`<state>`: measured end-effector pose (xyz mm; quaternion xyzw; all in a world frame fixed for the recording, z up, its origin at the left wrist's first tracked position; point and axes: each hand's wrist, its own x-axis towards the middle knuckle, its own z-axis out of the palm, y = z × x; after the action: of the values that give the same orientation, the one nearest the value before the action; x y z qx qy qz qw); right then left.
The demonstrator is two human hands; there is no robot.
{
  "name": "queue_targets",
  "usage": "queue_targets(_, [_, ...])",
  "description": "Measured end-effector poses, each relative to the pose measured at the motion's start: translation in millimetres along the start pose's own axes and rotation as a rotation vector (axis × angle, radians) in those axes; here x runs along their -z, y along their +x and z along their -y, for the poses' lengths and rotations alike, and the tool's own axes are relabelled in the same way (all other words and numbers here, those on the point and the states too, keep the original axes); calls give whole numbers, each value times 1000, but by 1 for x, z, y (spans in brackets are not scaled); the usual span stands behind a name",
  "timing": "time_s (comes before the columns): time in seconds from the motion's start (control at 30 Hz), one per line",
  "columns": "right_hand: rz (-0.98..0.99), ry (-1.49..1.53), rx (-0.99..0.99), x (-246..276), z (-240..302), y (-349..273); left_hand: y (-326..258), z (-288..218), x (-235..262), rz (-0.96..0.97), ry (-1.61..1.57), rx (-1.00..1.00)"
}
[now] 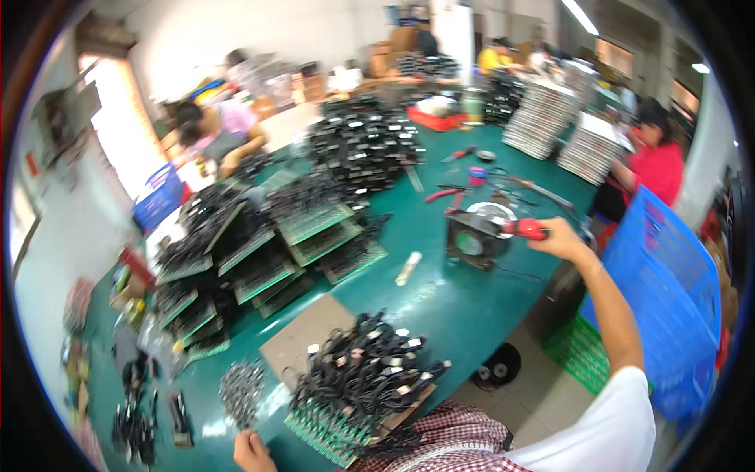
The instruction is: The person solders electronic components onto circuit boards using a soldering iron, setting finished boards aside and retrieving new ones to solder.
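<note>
Right, right hand [560, 238] stretched out over the green counter [448, 299], fingers clamped on a red-handled tool [525, 229] just beside a small black fan [474, 240]; left hand [253, 452] at the near edge, next to a pile of black cables [363, 370] on cardboard [303, 337]; can't tell how its fingers sit; stacked green circuit boards [314, 224] further left.
</note>
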<state>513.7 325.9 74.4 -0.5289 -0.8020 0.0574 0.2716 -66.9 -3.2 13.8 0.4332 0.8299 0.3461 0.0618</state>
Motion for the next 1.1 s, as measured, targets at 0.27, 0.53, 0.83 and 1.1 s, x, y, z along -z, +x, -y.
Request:
queue_targets(0.27, [-5,1501,-994,-15,-70,-15,-14,1,-26,60,-568,135])
queue_targets(0.53, [-141,1185,-866,-14,-86,10,-28,-15,7,287,-934,430])
queue_targets(0.83, [-411,1162,-489,6,32,-51,-67,-31,-21,624,-1082,631])
queue_targets(1.1, [74,1426,-258,-59,238,-150,-86,-34,-25,626,-1087,717])
